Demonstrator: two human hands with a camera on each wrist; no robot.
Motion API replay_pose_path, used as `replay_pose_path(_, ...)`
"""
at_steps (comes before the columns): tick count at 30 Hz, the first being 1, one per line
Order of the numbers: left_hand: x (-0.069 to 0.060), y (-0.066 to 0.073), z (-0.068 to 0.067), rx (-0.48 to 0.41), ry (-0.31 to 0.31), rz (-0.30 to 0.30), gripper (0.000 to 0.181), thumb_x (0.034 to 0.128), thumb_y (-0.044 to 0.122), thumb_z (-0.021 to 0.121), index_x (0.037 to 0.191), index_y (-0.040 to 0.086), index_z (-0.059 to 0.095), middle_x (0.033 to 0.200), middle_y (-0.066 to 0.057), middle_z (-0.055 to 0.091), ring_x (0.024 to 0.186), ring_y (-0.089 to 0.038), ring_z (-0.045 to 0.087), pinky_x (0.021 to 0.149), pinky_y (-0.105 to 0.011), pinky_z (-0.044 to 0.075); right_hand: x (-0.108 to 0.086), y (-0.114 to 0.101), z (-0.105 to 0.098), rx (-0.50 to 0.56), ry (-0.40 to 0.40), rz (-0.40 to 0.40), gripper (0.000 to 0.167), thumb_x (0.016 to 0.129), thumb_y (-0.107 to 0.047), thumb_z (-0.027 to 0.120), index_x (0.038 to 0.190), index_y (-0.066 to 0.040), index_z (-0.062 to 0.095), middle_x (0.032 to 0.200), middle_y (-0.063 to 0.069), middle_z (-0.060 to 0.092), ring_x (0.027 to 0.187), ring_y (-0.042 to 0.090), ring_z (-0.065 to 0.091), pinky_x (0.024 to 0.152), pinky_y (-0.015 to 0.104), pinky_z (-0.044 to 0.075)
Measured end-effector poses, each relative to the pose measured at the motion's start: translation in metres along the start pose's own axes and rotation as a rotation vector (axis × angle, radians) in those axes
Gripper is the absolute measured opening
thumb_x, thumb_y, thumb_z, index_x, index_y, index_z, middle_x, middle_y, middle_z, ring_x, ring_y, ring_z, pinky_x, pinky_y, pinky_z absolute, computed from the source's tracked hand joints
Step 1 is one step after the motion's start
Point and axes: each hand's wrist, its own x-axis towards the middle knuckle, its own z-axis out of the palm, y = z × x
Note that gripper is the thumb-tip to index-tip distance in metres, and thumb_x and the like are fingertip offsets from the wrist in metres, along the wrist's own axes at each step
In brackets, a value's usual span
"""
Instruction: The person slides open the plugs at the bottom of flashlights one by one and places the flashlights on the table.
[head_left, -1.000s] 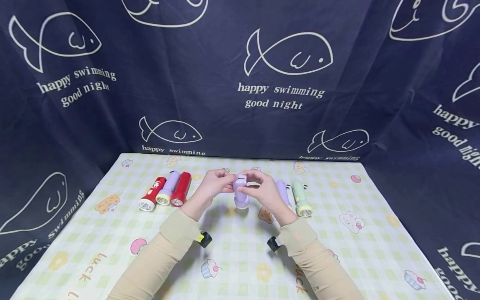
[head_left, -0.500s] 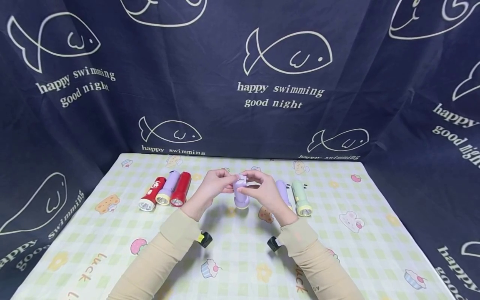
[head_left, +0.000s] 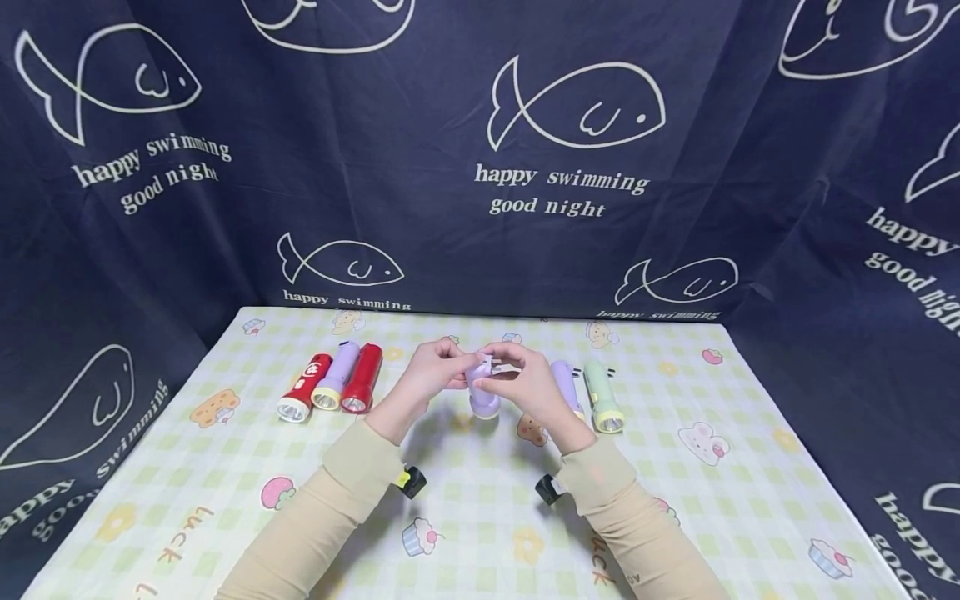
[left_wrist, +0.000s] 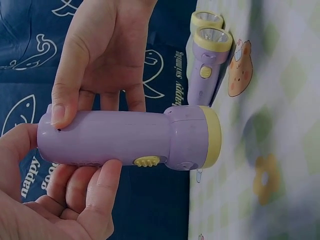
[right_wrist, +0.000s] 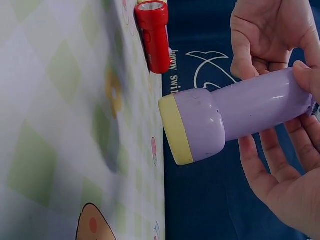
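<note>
Left hand point(head_left: 432, 367), right hand point(head_left: 527, 373) pinch purple flashlight point(left_wrist: 135, 137); lamp end point(head_left: 485, 406) hangs below fingers point(left_wrist: 102, 185); smooth barrel point(right_wrist: 265, 102) might slip if pinch loosens.

Checked tablecloth point(head_left: 480, 508), five flashlights point(head_left: 362, 379) lying

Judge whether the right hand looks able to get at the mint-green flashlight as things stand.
Probably yes: the mint-green flashlight lies uncovered on that side. The right hand, though, grips the raised purple flashlight and would likely need to let go first.
</note>
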Motion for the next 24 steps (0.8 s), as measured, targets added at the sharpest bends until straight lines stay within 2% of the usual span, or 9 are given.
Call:
replay_pose_path(2, 0.000, -0.001, 0.001, 0.007, -0.001, 0.009, 0.018, 0.0819, 0.016, 0.070, 0.079, 0.001, 0.059, 0.087, -0.003, 0.057, 0.071, -0.014, 0.066, 0.072, -0.031, 0.058, 0.000, 0.000, 0.000, -0.004, 0.001, 0.000, 0.040, 0.076, -0.002, 0.076, 0.113, 0.003, 0.062, 0.111, 0.019, 0.066, 0.098, 0.026, 0.064, 0.088, 0.044, 0.053)
replay_pose_path(6, -0.001, 0.000, 0.001, 0.036, -0.001, 0.028, 0.020, 0.0807, 0.017, 0.072, 0.079, 0.000, 0.061, 0.086, -0.001, 0.048, 0.076, -0.014, 0.062, 0.073, -0.030, 0.058, -0.001, -0.001, 0.001, 0.006, -0.007, -0.005, 0.040, 0.076, -0.002, 0.076, 0.112, 0.004, 0.062, 0.111, 0.022, 0.065, 0.101, 0.035, 0.062, 0.088, 0.044, 0.053)
replay_pose_path(9, -0.002, 0.001, 0.002, 0.062, 0.004, 0.030, 0.021, 0.0801, 0.019, 0.073, 0.080, 0.001, 0.061, 0.085, -0.002, 0.049, 0.078, -0.014, 0.060, 0.073, -0.029, 0.058, -0.001, -0.001, 0.001, 0.015, -0.012, -0.008, 0.040, 0.076, -0.001, 0.076, 0.112, 0.005, 0.061, 0.111, 0.023, 0.064, 0.102, 0.040, 0.060, 0.088, 0.043, 0.054)
replay_pose_path(16, -0.002, 0.002, 0.001, 0.073, 0.001, 0.009, 0.023, 0.0801, 0.021, 0.073, 0.079, 0.004, 0.057, 0.091, -0.005, 0.057, 0.077, -0.014, 0.062, 0.073, -0.028, 0.058, -0.001, -0.002, 0.001, -0.003, -0.011, -0.017, 0.040, 0.076, -0.001, 0.075, 0.113, 0.004, 0.061, 0.111, 0.021, 0.064, 0.102, 0.039, 0.061, 0.086, 0.041, 0.054)
replay_pose_path(21, -0.001, 0.003, 0.000, 0.079, -0.012, 0.006, 0.026, 0.0802, 0.024, 0.073, 0.078, 0.005, 0.056, 0.089, -0.006, 0.058, 0.076, -0.014, 0.062, 0.070, -0.030, 0.058, 0.000, -0.003, 0.000, -0.027, -0.014, -0.013, 0.040, 0.077, -0.002, 0.075, 0.113, 0.003, 0.061, 0.111, 0.019, 0.064, 0.100, 0.034, 0.062, 0.086, 0.039, 0.055)
replay_pose_path(24, -0.002, 0.004, 0.000, 0.082, -0.020, 0.011, 0.026, 0.0809, 0.025, 0.073, 0.078, 0.005, 0.055, 0.089, -0.006, 0.058, 0.075, -0.014, 0.062, 0.069, -0.030, 0.058, 0.003, 0.007, -0.001, -0.021, -0.016, -0.009, 0.040, 0.077, -0.003, 0.076, 0.114, 0.002, 0.061, 0.112, 0.019, 0.064, 0.102, 0.033, 0.062, 0.087, 0.039, 0.054)
